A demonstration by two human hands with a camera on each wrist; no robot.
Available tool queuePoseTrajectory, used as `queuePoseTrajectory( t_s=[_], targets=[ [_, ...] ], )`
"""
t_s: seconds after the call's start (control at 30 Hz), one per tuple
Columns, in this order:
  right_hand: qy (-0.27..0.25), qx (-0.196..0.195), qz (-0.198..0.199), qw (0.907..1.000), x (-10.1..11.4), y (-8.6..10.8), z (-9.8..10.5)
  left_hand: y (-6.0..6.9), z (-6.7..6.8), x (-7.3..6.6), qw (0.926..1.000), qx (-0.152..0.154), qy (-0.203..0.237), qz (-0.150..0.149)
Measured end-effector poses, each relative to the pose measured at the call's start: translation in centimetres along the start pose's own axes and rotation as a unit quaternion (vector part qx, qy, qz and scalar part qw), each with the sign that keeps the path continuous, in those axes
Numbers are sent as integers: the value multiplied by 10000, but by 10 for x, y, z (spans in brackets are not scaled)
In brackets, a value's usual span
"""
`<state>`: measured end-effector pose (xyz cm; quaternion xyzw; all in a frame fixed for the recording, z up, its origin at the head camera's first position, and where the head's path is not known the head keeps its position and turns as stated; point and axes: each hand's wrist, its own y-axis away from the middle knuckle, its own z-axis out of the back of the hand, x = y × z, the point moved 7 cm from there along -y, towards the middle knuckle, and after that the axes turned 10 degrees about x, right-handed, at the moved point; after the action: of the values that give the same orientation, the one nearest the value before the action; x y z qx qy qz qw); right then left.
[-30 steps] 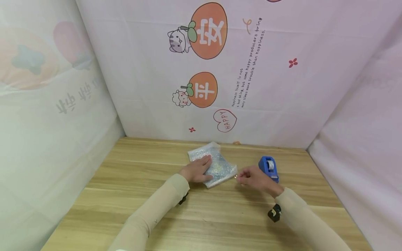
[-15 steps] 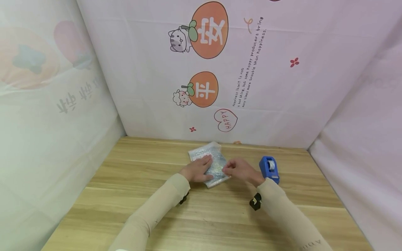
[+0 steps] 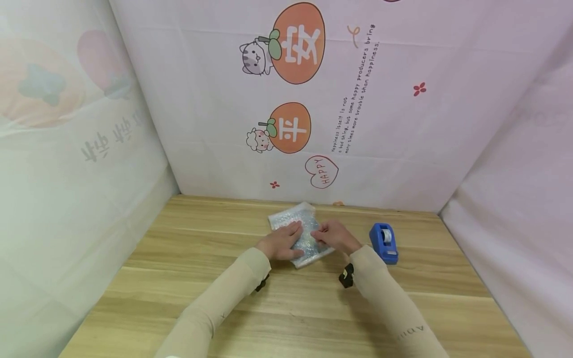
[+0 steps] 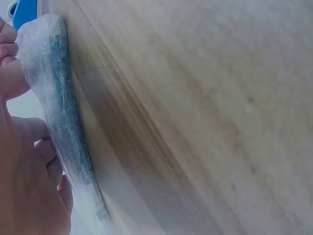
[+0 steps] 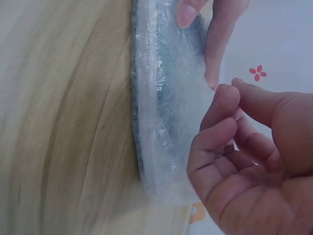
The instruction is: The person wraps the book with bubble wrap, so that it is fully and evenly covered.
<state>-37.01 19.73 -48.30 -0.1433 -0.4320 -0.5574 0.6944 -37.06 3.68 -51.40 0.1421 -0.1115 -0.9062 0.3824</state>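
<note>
A flat package in clear bubble wrap (image 3: 308, 244) lies on the table, with something blue-green inside it. My left hand (image 3: 280, 242) rests flat on its left part, fingers extended. Over the right part is my right hand (image 3: 336, 235), its thumb and forefinger tips pinched together close to the wrap. In the right wrist view the right hand (image 5: 244, 147) has its other fingers curled; the clear tape between the tips is too faint to make out now. The left wrist view shows the wrapped edge (image 4: 68, 107) from the side, standing slightly thick above the wood.
A blue tape dispenser (image 3: 384, 243) with a roll of clear tape stands right of the package. The wooden table (image 3: 286, 308) ends at a printed white cloth (image 3: 394, 149) behind, and cloth walls flank both sides.
My right hand has moved left from beside the package's right corner to above its right part. A small shiny bit showed at its fingertips earlier. The left hand has stayed put.
</note>
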Motion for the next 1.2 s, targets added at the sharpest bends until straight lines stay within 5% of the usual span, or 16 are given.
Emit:
queuePoseTrajectory(
  t_s=[0.37,1.2],
  targets=[
    [319,142,-655,9972,-4,-15,-2,1,-1,1,9998,81,-120,98],
    [486,264,-1427,9882,-8,-32,-9,3,1,1,10000,-6,-95,25]
  ],
)
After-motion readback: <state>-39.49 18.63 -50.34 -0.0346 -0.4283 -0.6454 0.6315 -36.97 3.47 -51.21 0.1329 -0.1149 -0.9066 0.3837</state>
